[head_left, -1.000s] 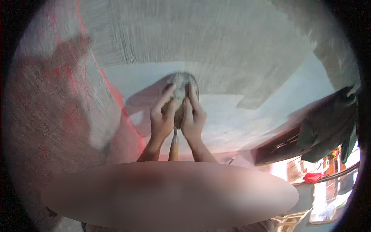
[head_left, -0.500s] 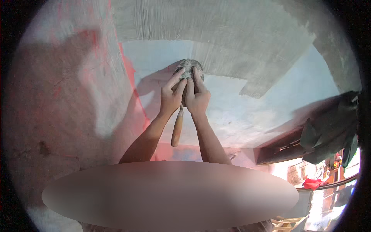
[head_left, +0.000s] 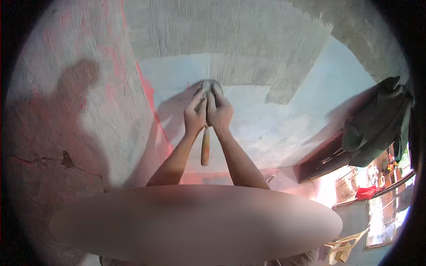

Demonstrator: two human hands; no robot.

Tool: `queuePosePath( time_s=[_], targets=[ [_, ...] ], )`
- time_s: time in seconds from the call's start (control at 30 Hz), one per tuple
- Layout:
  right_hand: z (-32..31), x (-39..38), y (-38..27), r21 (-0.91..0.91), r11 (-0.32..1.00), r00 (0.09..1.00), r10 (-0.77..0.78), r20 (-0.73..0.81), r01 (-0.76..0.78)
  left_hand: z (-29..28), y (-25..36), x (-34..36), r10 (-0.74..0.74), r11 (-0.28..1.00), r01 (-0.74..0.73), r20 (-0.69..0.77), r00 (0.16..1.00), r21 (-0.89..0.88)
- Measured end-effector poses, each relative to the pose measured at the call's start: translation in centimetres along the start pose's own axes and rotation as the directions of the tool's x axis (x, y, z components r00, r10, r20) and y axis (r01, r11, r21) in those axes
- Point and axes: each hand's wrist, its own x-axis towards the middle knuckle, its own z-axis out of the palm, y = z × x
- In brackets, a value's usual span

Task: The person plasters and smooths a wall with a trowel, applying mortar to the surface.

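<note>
A trowel with a wooden handle (head_left: pixel 205 148) is held between both hands, its handle hanging down toward me. Its grey, mortar-smeared blade (head_left: pixel 214 83) lies close to the pale blue wall surface (head_left: pixel 253 119); whether it touches I cannot tell. My left hand (head_left: pixel 195 116) grips the blade's left side, fingers bent over its upper part. My right hand (head_left: pixel 220 113) does the same from the right, the two thumbs side by side in the middle. The fingers hide most of the blade. Above it spreads a rough grey coat (head_left: pixel 177 35) with brush-like streaks.
At left stands a cracked wall (head_left: pixel 53 133) with pink stains and a dark shadow; a red line (head_left: pixel 148 91) marks the corner. On the right, dark cloth (head_left: pixel 377 119) hangs over a beam-like ledge (head_left: pixel 317 164). Lower right are a red cloth (head_left: pixel 366 193) and a pale chair (head_left: pixel 348 244).
The view has shifted a little. My hands have drawn closer together over the trowel, and less of its blade shows. The handle hangs straighter.
</note>
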Motion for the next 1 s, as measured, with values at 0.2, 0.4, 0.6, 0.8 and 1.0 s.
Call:
queuePosePath(
  time_s=[0.2, 0.4, 0.6, 0.8, 1.0],
  targets=[
    [0.3, 0.3, -0.3, -0.017, 1.000, 1.000, 0.019, -0.016, -0.019, 0.0, -0.4, 0.3, 0.037, 0.999, -0.037, -0.011, 0.999, 0.004],
    [0.9, 0.4, 0.1, -0.069, 0.997, 0.998, -0.036, -0.046, 0.033, -0.2, -0.5, 0.8, -0.008, 0.999, 0.007, -0.017, 1.000, -0.053],
    [0.8, 0.4, -0.4, -0.086, 0.996, 0.999, -0.037, -0.011, 0.036, -0.3, 0.3, 0.6, -0.093, 0.995, 0.092, -0.024, 0.995, -0.031],
    [1.3, 1.3, -0.1, -0.027, 0.986, 0.983, -0.164, -0.088, 0.162, -0.3, 0.1, 1.7, 0.112, 0.991, -0.116, -0.063, 0.992, -0.067],
    [0.8, 0.9, -0.1, -0.116, 0.990, 0.997, -0.079, 0.007, 0.080, 0.2, 1.1, 0.6, -0.116, 0.993, 0.114, -0.060, 0.991, -0.039]
  ],
)
